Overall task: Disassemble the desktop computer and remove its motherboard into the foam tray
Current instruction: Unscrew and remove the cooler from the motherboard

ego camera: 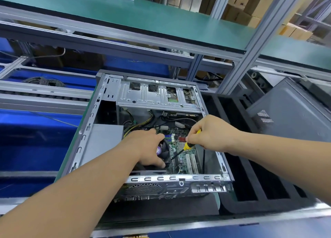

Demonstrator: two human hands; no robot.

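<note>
Your right hand is curled tight around the yellow handle of a screwdriver. Your fingers pinch it near the top, and its thin dark shaft slants down to the left, toward the black fan.

Your left hand reaches deep into the open computer case. It lies on top of the fan. Your fingers are bent over its far edge and your thumb presses its near side — so you seem to be gripping the fan, though your hand hides most of it.

The green motherboard sits flat on the floor of the case, between your two hands. White slots show at its near end, and black and yellow wires cross above its far end.

The black foam tray lies on the bench just beside the case, on your right. A grey metal panel leans behind the tray.
</note>
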